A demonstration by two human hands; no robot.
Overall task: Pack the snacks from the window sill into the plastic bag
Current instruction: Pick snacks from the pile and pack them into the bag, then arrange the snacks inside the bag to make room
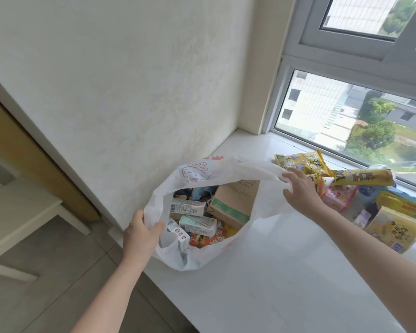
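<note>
A thin white plastic bag (226, 169), already part-filled with cartons, is held open on the white window sill (286, 272), its rim gripped by both hands (142, 233) (298, 188). Several yellow snack packets (300, 163) remain unpacked beside it.

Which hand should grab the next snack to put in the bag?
Probably the right hand. It is next to the snack pile, close to the yellow packet on the window sill. The left hand grips the plastic bag rim on the far side, keeping it open.
</note>
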